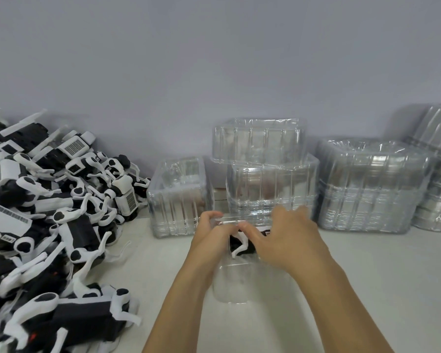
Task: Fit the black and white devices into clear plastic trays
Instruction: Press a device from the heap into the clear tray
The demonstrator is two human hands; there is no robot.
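White table [367, 289]: both hands, left [209, 233] and right [288, 240], fingers curled, press device [242, 244] into tray [233, 284]; empty trays [367, 189] stacked behind.

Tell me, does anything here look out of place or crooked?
Yes. The top tray sits crooked on the tray stack by the wall, shifted left. The devices lie in a loose, tangled heap on the left. Both hands work one device into a tray.
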